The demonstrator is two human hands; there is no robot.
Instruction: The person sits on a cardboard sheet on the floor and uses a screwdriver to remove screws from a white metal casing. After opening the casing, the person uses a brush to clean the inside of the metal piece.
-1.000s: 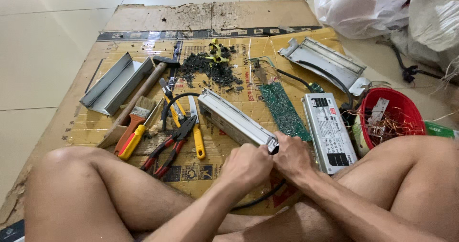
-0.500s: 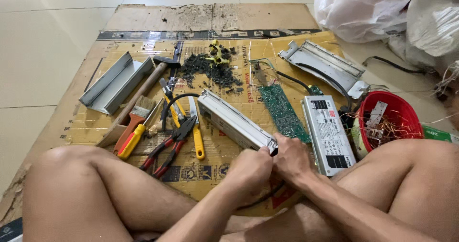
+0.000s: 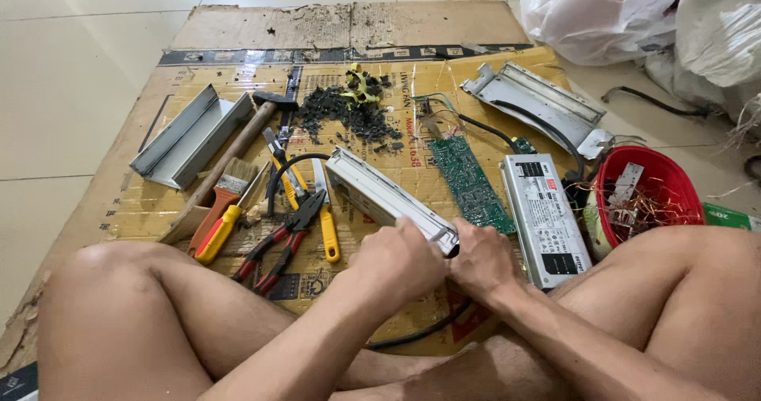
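Near end of long metal housing [image 3: 388, 199] hidden under left hand [image 3: 400, 262] and right hand [image 3: 483, 258]; fingertips curled out of sight. Black cable [image 3: 416, 334] vanishes beneath forearms below fingers. White bags [image 3: 634, 13], far right of fingers, cut by frame edge. Contents of red bowl [image 3: 674, 183], perhaps copper wire, too small to tell.

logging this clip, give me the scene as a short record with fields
setting: cardboard sheet on a tiled floor
left hand: grips near end of metal casing
right hand: at the same end
left of casing: pliers, brush, hammer
right of casing: circuit board, grey power unit, red bowl with wire scraps
far: black debris pile
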